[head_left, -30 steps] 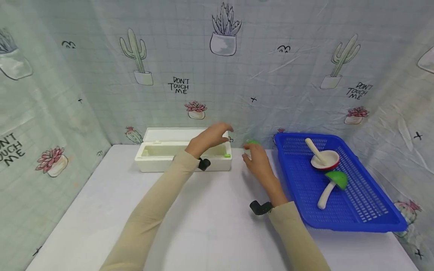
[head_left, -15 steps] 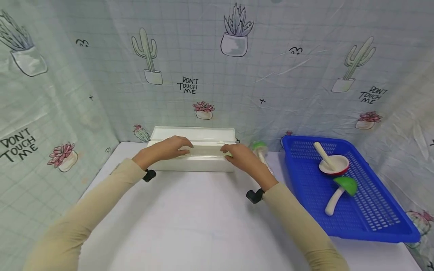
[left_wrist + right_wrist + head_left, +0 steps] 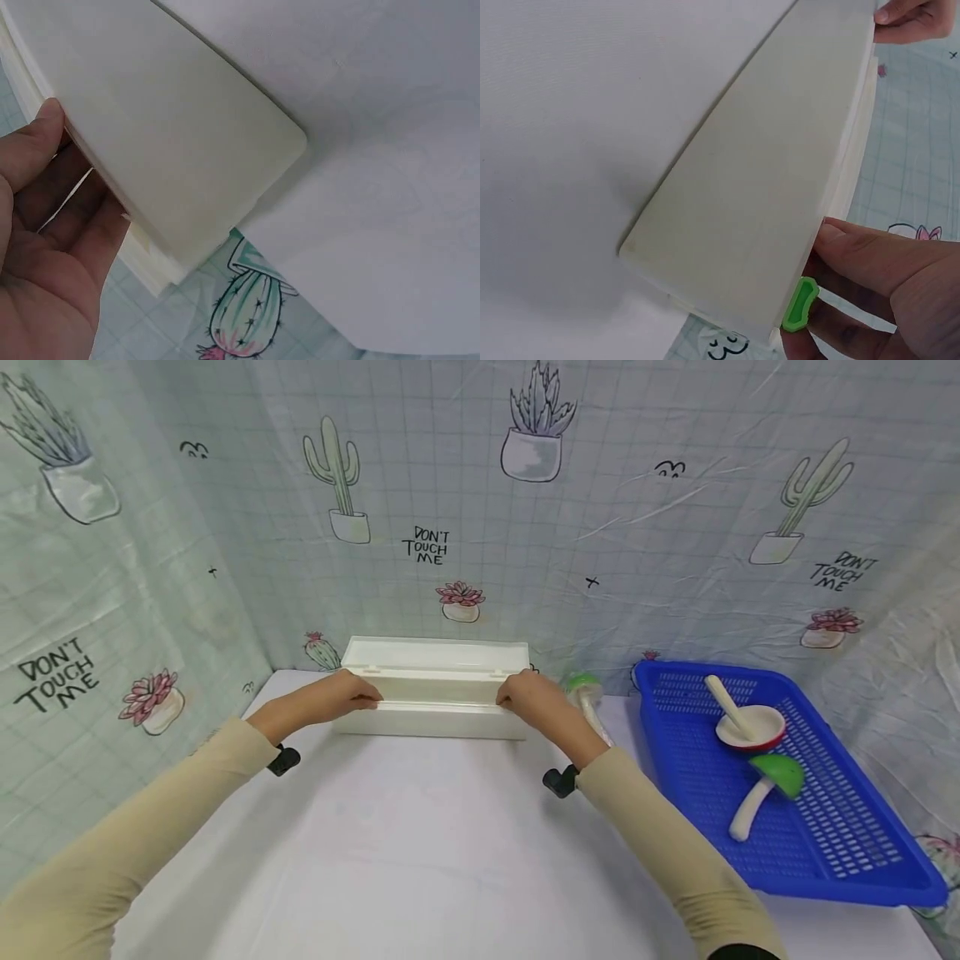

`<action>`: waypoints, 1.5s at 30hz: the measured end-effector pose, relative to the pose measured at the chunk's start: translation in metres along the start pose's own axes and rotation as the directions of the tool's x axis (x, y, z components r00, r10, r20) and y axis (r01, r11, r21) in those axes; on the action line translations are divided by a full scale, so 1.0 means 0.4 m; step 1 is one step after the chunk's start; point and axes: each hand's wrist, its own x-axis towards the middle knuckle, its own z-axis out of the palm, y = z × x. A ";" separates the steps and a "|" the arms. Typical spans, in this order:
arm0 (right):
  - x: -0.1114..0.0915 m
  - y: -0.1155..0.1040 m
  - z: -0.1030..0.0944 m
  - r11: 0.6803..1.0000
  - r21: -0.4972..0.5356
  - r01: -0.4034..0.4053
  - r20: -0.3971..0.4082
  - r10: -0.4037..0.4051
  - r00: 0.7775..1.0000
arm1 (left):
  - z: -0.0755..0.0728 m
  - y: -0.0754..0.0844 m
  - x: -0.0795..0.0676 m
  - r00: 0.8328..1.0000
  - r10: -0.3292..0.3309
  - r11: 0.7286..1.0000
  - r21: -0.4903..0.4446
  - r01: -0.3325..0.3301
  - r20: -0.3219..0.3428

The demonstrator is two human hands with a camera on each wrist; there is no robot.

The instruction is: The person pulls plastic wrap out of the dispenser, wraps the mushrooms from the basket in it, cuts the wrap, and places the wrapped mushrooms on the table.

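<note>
A long white box (image 3: pixel 431 722) stands at the back of the table with its lid (image 3: pixel 442 653) raised behind it. My left hand (image 3: pixel 330 697) grips the box's front wall near the left end, thumb on the outer face in the left wrist view. Near the right end, my right hand (image 3: pixel 542 700) grips the same wall. A green clip (image 3: pixel 801 304) sits on the box's edge beside the right hand's fingers. Just behind that hand, a spoon (image 3: pixel 585 689) with a green bowl and white handle lies by the box.
To the right is a blue plastic basket (image 3: pixel 686 827). Inside lie a white spoon with a red underside (image 3: pixel 761 725) and a green-backed spoon (image 3: pixel 778 772) turned bowl down. A cactus-printed cloth (image 3: pixel 480 485) hangs close behind the box.
The right hand has left the green-bowled spoon and moved left to the box. The left hand has moved down and left. Both now hold the box's front wall; the view has shifted slightly.
</note>
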 end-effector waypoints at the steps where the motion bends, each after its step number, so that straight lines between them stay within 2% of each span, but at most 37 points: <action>1: 0.000 0.000 0.001 1.000 -0.005 0.008 -0.007 -0.008 1.000 | 0.001 0.001 0.002 1.000 -0.018 1.000 -0.001 0.018 -0.006; 6: 0.001 0.000 0.006 0.999 -0.025 0.022 -0.022 -0.023 0.999 | -0.002 0.006 0.006 0.993 -0.117 0.993 -0.024 0.116 -0.027; 11: 0.004 -0.001 0.013 0.999 -0.041 0.020 -0.028 -0.021 0.999 | -0.012 0.008 0.013 0.986 -0.163 0.984 -0.071 0.160 -0.035; 14: 0.006 -0.003 0.016 0.999 -0.043 0.023 -0.031 -0.024 0.999 | -0.016 0.010 0.019 0.983 -0.175 0.982 -0.083 0.171 -0.049; 19: 0.011 -0.008 0.016 0.998 -0.068 -0.001 -0.021 -0.001 1.000 | -0.018 0.013 0.030 0.980 -0.183 0.983 -0.041 0.180 -0.079; 25: 0.025 -0.013 0.019 0.996 -0.088 -0.028 0.014 0.029 0.999 | -0.013 0.014 0.029 0.977 -0.204 0.979 -0.016 0.203 -0.063; 29: 0.032 -0.015 0.000 0.995 -0.092 -0.039 -0.046 0.035 0.998 | -0.019 0.017 0.031 0.980 -0.181 0.983 0.000 0.182 -0.082; 32: 0.035 -0.016 -0.020 0.999 -0.029 -0.044 -0.087 0.041 0.995 | -0.028 0.016 0.032 0.979 -0.160 0.987 -0.001 0.161 -0.128; 36: 0.038 -0.010 -0.039 0.991 0.127 -0.046 -0.073 0.056 0.996 | -0.037 0.009 0.032 0.974 -0.145 0.989 -0.018 0.145 -0.175; 41: 0.037 0.003 -0.043 0.931 0.353 -0.092 -0.011 0.102 0.995 | -0.045 0.008 0.027 0.973 -0.145 0.987 -0.088 0.131 -0.181; 43: 0.037 0.006 -0.041 0.914 0.393 -0.100 0.009 0.105 0.994 | -0.046 0.010 0.022 0.972 -0.146 0.986 -0.102 0.129 -0.182; 45: 0.036 0.006 -0.041 0.912 0.398 -0.096 0.015 0.098 0.995 | -0.043 0.011 0.018 0.975 -0.151 0.986 -0.091 0.137 -0.164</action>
